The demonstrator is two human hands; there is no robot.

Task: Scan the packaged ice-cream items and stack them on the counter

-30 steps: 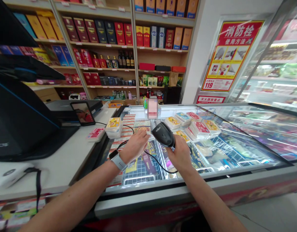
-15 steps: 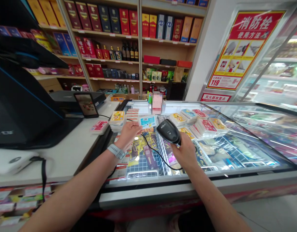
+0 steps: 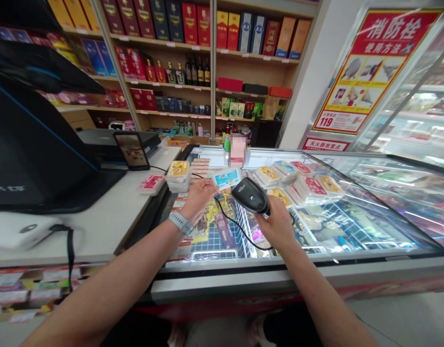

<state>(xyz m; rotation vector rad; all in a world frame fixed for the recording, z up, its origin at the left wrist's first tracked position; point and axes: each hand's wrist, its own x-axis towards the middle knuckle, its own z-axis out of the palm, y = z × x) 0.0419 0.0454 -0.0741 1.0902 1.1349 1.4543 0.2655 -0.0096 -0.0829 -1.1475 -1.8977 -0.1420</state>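
Two hands are in view: the left hand [image 3: 198,196] and the right hand [image 3: 278,222]. The left holds one blue packet [image 3: 226,178]; the right holds one black barcode scanner [image 3: 250,194], with one black cable [image 3: 232,221] trailing from it. One watch [image 3: 181,222] sits on the left wrist. On the white counter [image 3: 109,219] lie one phone [image 3: 131,151], propped near the far edge, and one red packet [image 3: 151,183]. One stack of yellow-topped packets [image 3: 177,175] stands at the freezer lid's [image 3: 352,231] left edge. Packets at the lid's far edge are too clustered to count exactly. One red poster [image 3: 366,67] hangs on the wall.
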